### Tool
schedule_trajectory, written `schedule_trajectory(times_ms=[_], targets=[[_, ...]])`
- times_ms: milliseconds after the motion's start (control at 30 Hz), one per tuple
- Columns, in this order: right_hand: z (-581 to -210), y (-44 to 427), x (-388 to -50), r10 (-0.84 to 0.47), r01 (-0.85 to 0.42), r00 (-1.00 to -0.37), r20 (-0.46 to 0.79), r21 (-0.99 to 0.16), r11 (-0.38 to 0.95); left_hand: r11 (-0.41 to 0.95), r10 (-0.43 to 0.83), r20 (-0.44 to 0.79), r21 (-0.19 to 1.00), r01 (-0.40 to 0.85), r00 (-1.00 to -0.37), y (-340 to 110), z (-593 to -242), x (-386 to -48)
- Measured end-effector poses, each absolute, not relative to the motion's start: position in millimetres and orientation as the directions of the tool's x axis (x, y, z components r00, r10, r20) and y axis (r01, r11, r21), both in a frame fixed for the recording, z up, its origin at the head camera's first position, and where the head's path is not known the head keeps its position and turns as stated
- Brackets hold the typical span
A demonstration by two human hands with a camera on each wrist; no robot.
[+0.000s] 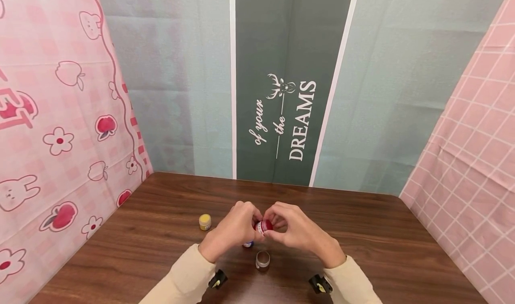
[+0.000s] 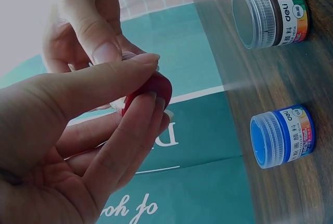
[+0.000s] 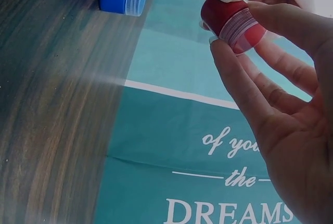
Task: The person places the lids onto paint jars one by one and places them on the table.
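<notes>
Above the table, both hands hold a small red paint jar point(image 1: 263, 226) with a clear ridged lid point(image 3: 242, 30). My left hand point(image 1: 237, 225) grips the red body, its thumb on one side and its fingers curled under the other. In the right wrist view, my right hand point(image 3: 291, 99) has its thumb and fingers round the lid end. The jar is tilted on its side, and the lid still sits on it. Below the hands stands a blue paint jar point(image 2: 283, 136), partly hidden in the head view. A dark brown paint jar point(image 1: 263, 260) stands nearer the body.
A yellow paint jar point(image 1: 205, 222) stands to the left of the hands on the brown wooden table point(image 1: 161, 232). Printed cloths hang behind the table and at both sides, with a dark green panel point(image 1: 289, 35) at the back.
</notes>
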State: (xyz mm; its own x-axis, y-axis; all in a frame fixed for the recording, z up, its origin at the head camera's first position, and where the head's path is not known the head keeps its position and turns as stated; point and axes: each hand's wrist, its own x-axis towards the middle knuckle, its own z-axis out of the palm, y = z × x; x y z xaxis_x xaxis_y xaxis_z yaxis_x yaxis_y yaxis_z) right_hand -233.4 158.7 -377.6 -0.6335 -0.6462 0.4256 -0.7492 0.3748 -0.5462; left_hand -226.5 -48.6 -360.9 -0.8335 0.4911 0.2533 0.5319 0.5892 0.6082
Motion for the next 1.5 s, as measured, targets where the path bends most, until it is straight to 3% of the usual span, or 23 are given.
schedule_trajectory(times_ms=[633, 867, 1267, 1400, 1500], targets=[[-378.4, 157.7, -236.7, -0.692, -0.842, -0.496, 0.525, -0.485, 0.236, 0.594, 0.497, 0.243, 0.605, 0.530, -0.833, -49.8, -360.3, -227.3], [-379.3, 158.0, -237.3, -0.691, -0.834, -0.510, 0.512, -0.492, 0.251, 0.601, 0.491, 0.229, 0.609, 0.517, -0.841, -49.1, -360.0, -227.4], [-378.3, 157.8, -233.4, -0.643, -0.761, -0.623, 0.446, -0.534, 0.368, 0.603, 0.490, 0.251, 0.594, 0.532, -0.835, -48.7, -361.6, -229.1], [-378.5, 158.2, -234.1, -0.647, -0.769, -0.614, 0.452, -0.528, 0.360, 0.602, 0.487, 0.248, 0.599, 0.528, -0.837, -48.9, -361.4, -228.9], [-378.6, 158.5, -235.8, -0.664, -0.801, -0.569, 0.485, -0.511, 0.312, 0.599, 0.488, 0.249, 0.602, 0.528, -0.837, -49.2, -361.2, -228.8]])
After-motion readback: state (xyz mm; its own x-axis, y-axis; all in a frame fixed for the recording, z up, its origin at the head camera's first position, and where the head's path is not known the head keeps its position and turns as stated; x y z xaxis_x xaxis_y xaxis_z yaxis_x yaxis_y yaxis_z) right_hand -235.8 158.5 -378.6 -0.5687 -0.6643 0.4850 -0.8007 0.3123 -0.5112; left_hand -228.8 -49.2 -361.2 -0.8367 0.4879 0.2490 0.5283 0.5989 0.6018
